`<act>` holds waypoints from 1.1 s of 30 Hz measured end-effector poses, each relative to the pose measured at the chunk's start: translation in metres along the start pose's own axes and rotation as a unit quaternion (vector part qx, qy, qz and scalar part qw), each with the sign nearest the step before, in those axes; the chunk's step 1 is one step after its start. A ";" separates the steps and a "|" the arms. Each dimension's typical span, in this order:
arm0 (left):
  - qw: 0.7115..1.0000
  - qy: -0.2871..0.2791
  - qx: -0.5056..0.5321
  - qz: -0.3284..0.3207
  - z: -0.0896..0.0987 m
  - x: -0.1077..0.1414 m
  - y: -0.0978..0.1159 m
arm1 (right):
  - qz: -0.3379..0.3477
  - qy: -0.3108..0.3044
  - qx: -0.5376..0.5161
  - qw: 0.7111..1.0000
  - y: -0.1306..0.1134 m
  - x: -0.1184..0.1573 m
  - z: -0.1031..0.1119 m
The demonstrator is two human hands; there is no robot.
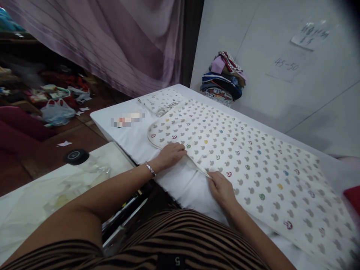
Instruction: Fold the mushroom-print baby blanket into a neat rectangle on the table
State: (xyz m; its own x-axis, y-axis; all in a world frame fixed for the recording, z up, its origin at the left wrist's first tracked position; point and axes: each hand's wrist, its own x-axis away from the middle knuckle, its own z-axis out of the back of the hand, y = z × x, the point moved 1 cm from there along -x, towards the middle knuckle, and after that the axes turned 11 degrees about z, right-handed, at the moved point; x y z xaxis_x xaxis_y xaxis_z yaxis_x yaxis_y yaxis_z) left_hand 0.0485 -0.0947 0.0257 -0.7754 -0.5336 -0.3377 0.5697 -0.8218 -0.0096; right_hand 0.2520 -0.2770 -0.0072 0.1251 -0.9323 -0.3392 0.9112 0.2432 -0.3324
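A long cream cloth printed with grey shapes and small coloured figures lies spread along the white-covered table. Its near-left corner is rounded. My left hand, with a bracelet at the wrist, closes its fingers on the cloth's near edge. Further right along that same edge, my right hand pinches the hem between thumb and fingers. The edge between both hands is slightly raised. Beyond the cloth's far-left end sits a folded patterned cloth.
Against the wall is a pile of folded clothes. A black round object sits on a lower white surface at left. Plastic bags lie on the floor. A purple curtain hangs behind the table.
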 end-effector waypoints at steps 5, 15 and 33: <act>0.998 -0.051 0.007 0.043 -0.011 0.004 0.007 | 0.005 0.000 0.004 1.000 0.000 0.000 0.000; 0.996 -0.069 0.057 0.010 -0.011 0.017 0.003 | 0.006 -0.012 0.002 1.000 -0.003 -0.001 0.003; 0.997 -0.035 0.068 0.028 -0.018 0.017 0.006 | 0.012 -0.011 0.003 1.000 -0.003 -0.001 0.003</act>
State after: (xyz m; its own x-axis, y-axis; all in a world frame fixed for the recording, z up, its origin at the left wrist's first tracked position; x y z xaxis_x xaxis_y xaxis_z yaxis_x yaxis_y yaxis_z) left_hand 0.0439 -0.1051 0.0031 -0.7635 -0.5879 -0.2674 0.5738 -0.8075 0.1370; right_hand 0.2505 -0.2772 -0.0034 0.1556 -0.9316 -0.3284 0.9099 0.2646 -0.3195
